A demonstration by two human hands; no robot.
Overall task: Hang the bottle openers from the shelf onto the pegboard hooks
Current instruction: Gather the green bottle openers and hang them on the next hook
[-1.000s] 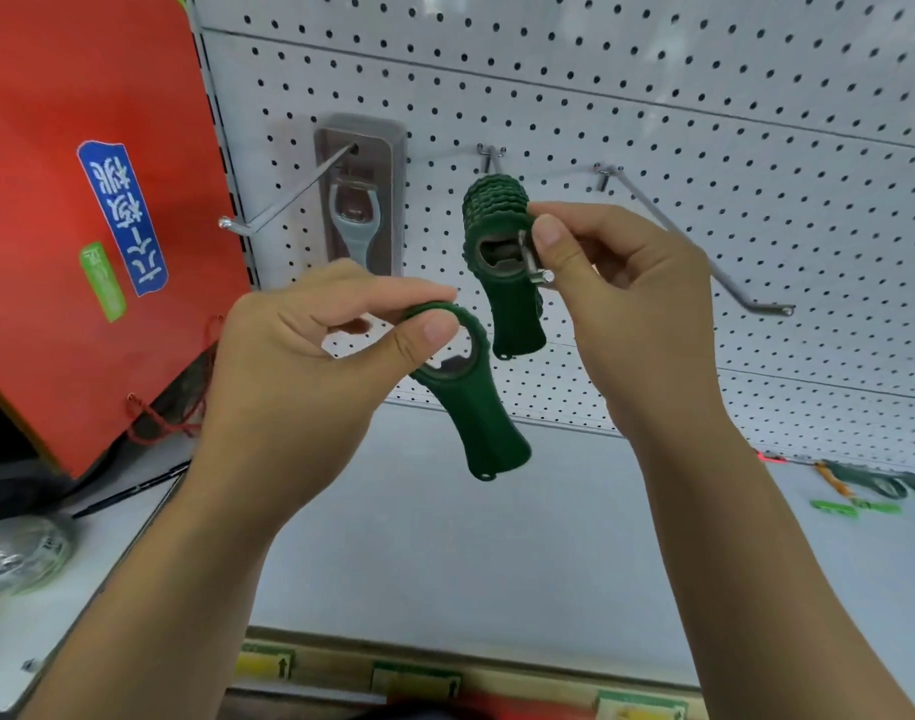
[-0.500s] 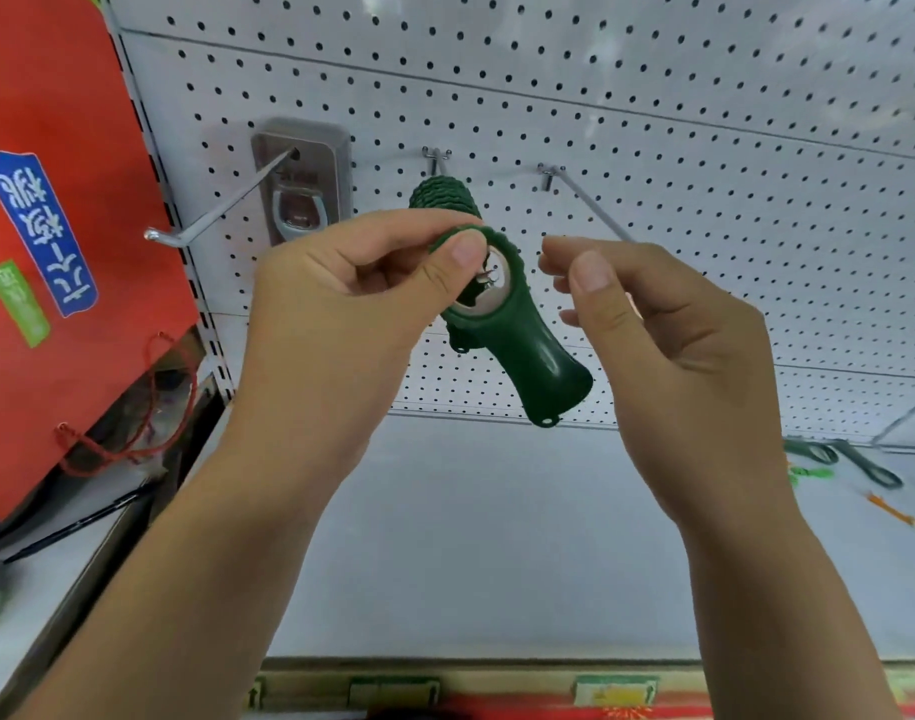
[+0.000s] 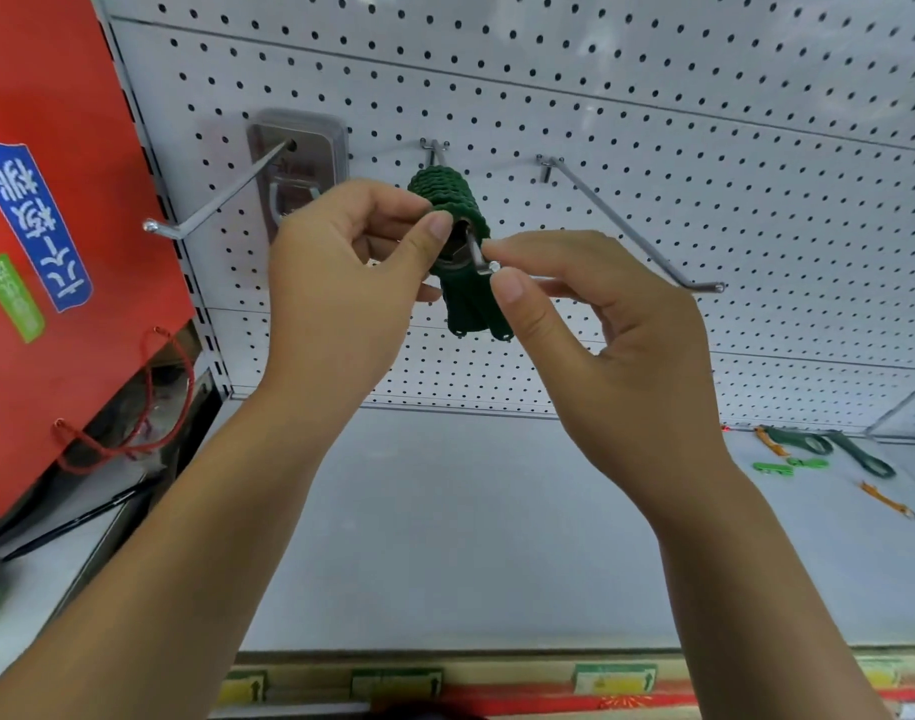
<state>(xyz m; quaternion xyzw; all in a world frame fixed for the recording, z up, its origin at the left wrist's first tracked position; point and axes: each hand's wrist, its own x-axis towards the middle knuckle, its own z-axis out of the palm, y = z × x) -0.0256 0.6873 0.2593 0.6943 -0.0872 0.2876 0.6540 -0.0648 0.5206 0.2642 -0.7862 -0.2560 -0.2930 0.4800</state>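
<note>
My left hand [image 3: 351, 272] pinches the ring of a green bottle opener [image 3: 458, 298] between thumb and forefinger, at the front of the middle hook [image 3: 478, 257]. My right hand [image 3: 600, 330] closes thumb and forefinger narrowly on that hook's upturned tip. Behind the opener, a row of green openers [image 3: 445, 192] hangs on the same hook, packed too tightly to count.

The pegboard [image 3: 652, 96] carries three hooks. The left hook [image 3: 211, 200] holds one packaged opener [image 3: 296, 168] against the board; the right hook [image 3: 642, 236] juts out beside my right hand.

Two dark-green openers [image 3: 803, 441] lie far right on the white shelf [image 3: 471, 511], among small light-green and orange pieces.

At left, a red bag [image 3: 70, 174] bears a blue label [image 3: 34, 226] with white Chinese characters, upside down, and a green label [image 3: 13, 296] too blurred to read.
</note>
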